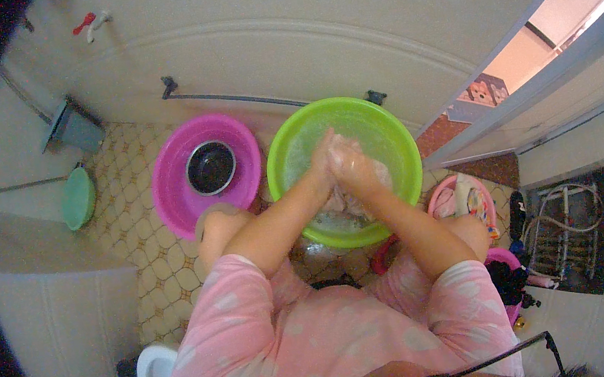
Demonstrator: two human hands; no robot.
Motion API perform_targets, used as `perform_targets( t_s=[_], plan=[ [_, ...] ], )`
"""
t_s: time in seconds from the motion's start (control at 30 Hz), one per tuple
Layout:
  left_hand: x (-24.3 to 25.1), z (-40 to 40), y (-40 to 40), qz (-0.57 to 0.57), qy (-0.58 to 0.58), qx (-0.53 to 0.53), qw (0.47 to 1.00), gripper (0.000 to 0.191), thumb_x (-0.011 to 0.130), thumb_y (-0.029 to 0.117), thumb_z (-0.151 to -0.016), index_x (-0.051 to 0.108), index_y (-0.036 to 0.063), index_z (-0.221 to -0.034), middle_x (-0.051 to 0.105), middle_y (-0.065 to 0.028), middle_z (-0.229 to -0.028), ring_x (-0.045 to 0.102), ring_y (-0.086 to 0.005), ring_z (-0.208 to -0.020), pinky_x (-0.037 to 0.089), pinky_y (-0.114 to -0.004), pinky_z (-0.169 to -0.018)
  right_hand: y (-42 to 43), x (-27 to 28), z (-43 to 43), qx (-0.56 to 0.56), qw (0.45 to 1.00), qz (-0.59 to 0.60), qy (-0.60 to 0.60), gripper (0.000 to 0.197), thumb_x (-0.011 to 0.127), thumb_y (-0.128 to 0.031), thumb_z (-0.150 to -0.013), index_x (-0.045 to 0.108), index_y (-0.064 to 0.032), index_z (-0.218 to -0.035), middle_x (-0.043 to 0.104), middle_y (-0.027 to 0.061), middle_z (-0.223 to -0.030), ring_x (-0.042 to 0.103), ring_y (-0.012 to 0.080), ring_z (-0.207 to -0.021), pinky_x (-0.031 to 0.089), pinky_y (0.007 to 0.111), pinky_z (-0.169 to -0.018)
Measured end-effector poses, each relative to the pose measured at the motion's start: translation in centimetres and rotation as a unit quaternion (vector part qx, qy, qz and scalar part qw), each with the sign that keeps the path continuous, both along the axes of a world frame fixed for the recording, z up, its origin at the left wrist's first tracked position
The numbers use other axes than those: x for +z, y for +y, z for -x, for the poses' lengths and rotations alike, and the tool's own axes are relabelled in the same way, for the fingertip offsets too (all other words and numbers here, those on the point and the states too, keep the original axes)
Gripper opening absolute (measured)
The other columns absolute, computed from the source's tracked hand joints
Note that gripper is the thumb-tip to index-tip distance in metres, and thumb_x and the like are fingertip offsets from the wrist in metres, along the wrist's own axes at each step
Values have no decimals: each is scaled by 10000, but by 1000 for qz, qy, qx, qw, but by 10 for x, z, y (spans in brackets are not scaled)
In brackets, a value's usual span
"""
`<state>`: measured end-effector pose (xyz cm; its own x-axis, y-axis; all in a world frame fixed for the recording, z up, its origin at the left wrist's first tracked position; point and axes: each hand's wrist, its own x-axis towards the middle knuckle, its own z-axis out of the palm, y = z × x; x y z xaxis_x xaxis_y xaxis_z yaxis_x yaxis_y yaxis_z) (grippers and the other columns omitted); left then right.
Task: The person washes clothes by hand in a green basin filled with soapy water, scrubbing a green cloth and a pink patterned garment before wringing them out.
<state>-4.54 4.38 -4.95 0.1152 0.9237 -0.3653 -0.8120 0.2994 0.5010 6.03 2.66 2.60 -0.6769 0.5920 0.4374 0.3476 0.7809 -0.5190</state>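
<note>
A lime-green plastic basin (pixel 416 166) stands on the floor before me, holding cloudy, sudsy water. My left hand (pixel 325 154) and my right hand (pixel 351 161) are pressed together over its middle. Between and below them bunches a wet, pale pinkish cloth (pixel 383 174), which both hands grip. Wet suds shine on the back of my right hand. Part of the cloth is hidden by my hands and forearms. Left of this basin is a magenta plastic basin (pixel 162 191) with a round dark bowl (pixel 211 167) inside, its rim pale.
At right are a pink tub (pixel 433 203) of laundry and a magenta tub (pixel 505 255) with black cloth. A doorway (pixel 493 91) opens beyond. A green basin (pixel 78 198) and a grey bin (pixel 77 131) stand left, a white toilet (pixel 155 376) lower left. A rail (pixel 234 99) crosses the wall.
</note>
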Motion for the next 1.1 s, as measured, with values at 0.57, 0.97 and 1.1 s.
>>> perform_targets(
  t_s=[0.57, 0.97, 1.1],
  plan=[
    [-56, 18, 13, -24, 603, 88, 792, 474, 602, 178, -675, 454, 51, -1107, 461, -186, -1101, 398, -303, -1076, 323, -359, -908, 30, -9, -30, -122, 939, 276, -164, 456, 531, -267, -745, 445, 12, -1095, 484, 248, -1069, 479, 371, -979, 362, 402, -859],
    [31, -10, -9, -39, -76, 79, 993, 550, 299, 492, -835, 452, 47, -1120, 496, -148, -1086, 472, -283, -991, 363, -391, -876, 5, -9, -1, -119, 966, 216, 74, 280, 509, -230, -778, 521, 9, -923, 526, 201, -943, 514, 328, -861, 407, 406, -743],
    [51, -7, -13, -40, -92, 13, 995, 603, 277, 514, -833, 432, 17, -1137, 489, -160, -1102, 459, -291, -1011, 347, -385, -889, -1, 5, 1, -25, 999, -32, -23, 235, 510, -237, -768, 524, -13, -837, 527, 195, -855, 521, 328, -774, 412, 416, -679]
  ],
)
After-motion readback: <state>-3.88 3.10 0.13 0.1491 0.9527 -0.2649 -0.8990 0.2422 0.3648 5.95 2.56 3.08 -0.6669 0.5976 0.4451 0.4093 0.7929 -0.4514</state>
